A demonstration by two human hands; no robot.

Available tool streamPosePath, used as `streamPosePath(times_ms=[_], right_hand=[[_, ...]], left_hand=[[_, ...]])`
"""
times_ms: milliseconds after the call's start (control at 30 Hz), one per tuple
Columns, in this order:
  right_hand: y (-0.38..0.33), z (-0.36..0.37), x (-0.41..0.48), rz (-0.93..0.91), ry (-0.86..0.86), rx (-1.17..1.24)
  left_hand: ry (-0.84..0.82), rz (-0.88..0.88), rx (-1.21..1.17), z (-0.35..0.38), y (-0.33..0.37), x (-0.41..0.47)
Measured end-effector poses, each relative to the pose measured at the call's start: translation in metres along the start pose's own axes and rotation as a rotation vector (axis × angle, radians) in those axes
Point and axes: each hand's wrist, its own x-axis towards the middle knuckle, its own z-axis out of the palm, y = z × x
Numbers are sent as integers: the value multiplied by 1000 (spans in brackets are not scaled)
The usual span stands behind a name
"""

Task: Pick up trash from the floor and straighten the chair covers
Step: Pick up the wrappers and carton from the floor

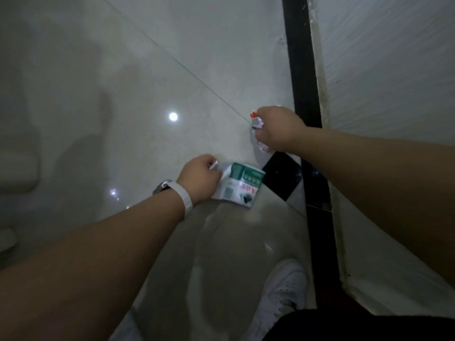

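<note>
My left hand (200, 177), a white band on its wrist, grips the edge of a flattened green and white carton (240, 185) just above the glossy tiled floor (138, 94). My right hand (278, 130) reaches further out and closes round a crumpled white wrapper (257, 124) with a red patch, close to the floor by the black tile strip. Most of the wrapper is hidden inside the fist.
A black tile strip (301, 82) runs along the right, beside a white covered surface (394, 70). My white shoe (283, 294) stands at the bottom. Pale blurred furniture (17, 168) sits at the left edge. A lamp reflection (173, 116) shines on the floor.
</note>
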Motion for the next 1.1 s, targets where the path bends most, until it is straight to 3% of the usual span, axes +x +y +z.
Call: streamPosePath(times_ms=[67, 267, 633, 800, 1100], right_hand=[[-14, -2, -18, -8, 27, 42], [-57, -52, -87, 21, 46, 207], [-157, -233, -223, 63, 75, 531], [-209, -331, -280, 33, 108, 544], [-296, -499, -375, 46, 207, 627]], left_hand=[[94, -59, -49, -9, 12, -14], [149, -121, -166, -70, 49, -110], [467, -287, -588, -204, 157, -282], [544, -248, -679, -265, 228, -345], [538, -67, -821, -396, 346, -458]])
